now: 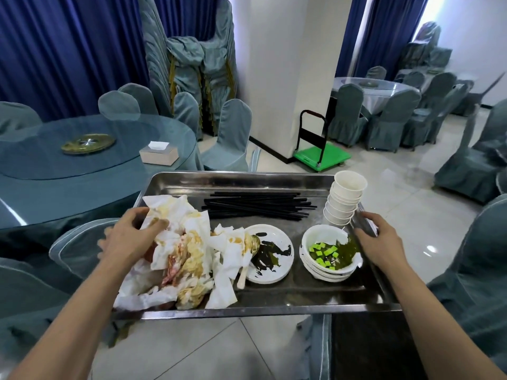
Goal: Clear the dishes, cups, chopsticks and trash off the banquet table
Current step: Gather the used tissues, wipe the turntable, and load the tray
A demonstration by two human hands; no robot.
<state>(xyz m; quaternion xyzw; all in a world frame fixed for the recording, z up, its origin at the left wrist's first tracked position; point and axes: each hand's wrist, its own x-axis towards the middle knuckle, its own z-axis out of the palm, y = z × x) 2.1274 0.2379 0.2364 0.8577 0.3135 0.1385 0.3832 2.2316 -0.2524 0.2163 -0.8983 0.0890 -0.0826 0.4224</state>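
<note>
While both hands are gripping its side rims, steel tray is filling lower frame.
Left hand is curling over stained napkins; right hand is clasping rim beside bowls.

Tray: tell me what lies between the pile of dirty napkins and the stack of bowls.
In the head view, a stack of white plates smeared with dark sauce sits on the tray between the napkins and the bowls, with a spoon at its left edge.
</note>
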